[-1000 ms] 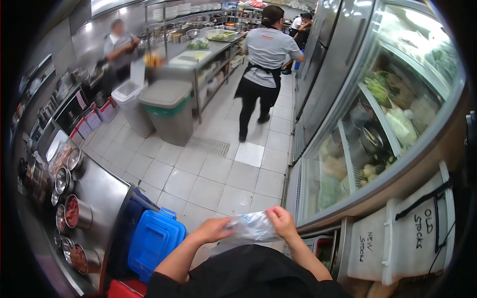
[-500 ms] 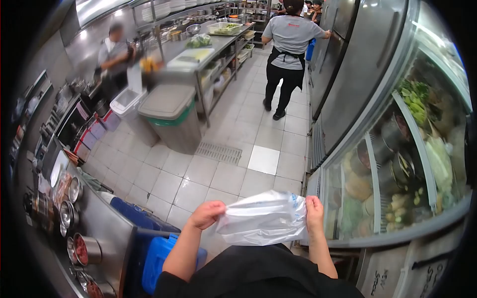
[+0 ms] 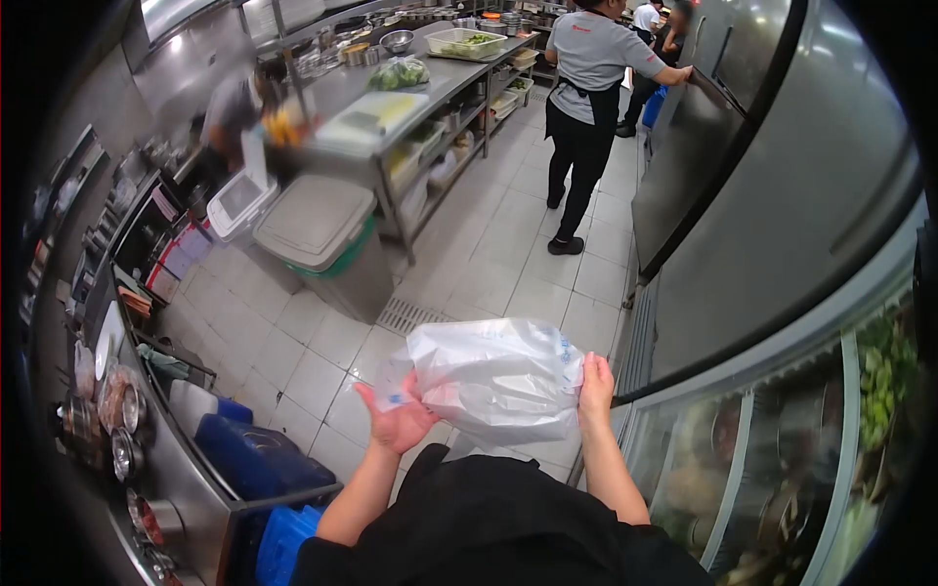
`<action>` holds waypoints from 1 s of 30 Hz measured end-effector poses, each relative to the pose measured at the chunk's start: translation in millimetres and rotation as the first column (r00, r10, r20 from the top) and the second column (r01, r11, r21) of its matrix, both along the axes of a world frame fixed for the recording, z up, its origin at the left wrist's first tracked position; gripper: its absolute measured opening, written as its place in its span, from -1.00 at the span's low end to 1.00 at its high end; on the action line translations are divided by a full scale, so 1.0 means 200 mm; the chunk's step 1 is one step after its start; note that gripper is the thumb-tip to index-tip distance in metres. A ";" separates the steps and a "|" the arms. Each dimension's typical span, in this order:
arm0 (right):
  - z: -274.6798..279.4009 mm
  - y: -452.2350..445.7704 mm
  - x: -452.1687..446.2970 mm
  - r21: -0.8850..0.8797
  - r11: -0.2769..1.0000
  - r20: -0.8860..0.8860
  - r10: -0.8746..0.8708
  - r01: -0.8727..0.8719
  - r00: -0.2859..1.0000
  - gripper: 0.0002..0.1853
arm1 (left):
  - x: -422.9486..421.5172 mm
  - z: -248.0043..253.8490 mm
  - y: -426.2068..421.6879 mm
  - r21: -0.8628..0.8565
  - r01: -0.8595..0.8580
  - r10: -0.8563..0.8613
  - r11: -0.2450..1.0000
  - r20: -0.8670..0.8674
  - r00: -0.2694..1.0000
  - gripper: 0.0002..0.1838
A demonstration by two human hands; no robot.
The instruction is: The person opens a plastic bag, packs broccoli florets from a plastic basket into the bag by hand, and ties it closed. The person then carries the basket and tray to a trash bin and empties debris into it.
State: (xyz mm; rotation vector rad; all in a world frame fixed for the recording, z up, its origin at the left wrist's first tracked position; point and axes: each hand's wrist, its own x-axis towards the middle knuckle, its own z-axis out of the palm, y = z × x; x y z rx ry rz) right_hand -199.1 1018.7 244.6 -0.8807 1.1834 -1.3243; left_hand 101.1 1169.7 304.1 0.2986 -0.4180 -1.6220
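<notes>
A translucent white plastic bag (image 3: 498, 391) with blue print near its right edge is stretched out in front of my body, puffed and wrinkled. My right hand (image 3: 594, 391) pinches its right edge, thumb on top. At the left end, my left hand (image 3: 399, 418) is open, palm turned up and thumb held away from the bag. Its fingers touch the bag's left edge and are partly covered by it.
A grey lidded bin (image 3: 318, 234) stands on the tiled floor ahead. A person (image 3: 586, 107) holds an opened steel fridge door (image 3: 699, 161). The glass-front fridge (image 3: 752, 469) is close on my right; a steel counter (image 3: 191, 439) with metal bowls is on my left.
My left hand has let go of its pinch and opened. The bag has puffed out and risen slightly. The person ahead has swung a fridge door open. My view has turned.
</notes>
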 end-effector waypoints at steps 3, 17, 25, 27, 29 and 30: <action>0.02 -0.30 0.09 0.007 1.000 -0.009 -0.003 0.003 1.000 -0.70 | 0.20 -0.14 -0.33 0.091 -0.128 0.138 0.988 -0.125 0.983 0.38; -0.16 -1.65 0.35 0.013 0.947 -0.153 -0.315 0.320 0.937 -0.71 | 0.53 -0.21 -2.18 0.239 0.183 -0.202 0.954 0.059 0.978 -0.11; -0.32 -2.46 0.37 0.134 0.964 -0.207 -0.201 0.231 0.957 -0.68 | 0.67 -0.36 -2.97 0.456 0.048 -0.344 0.889 0.594 0.727 -0.65; -0.41 -2.73 0.42 0.088 0.981 -0.367 -0.132 0.175 0.921 -0.68 | 0.70 -0.42 -3.16 0.393 -0.047 -0.287 0.918 0.744 0.603 -0.65; -0.44 -3.04 0.48 0.024 0.998 -0.638 -0.030 0.058 0.770 -0.64 | 0.75 -0.44 -3.35 0.399 -0.166 -0.225 0.902 0.761 0.609 -0.67; -0.43 -3.16 0.51 0.032 0.998 -0.631 -0.016 0.046 0.776 -0.64 | 0.76 -0.44 -3.42 0.407 -0.268 -0.168 0.873 0.767 0.619 -0.70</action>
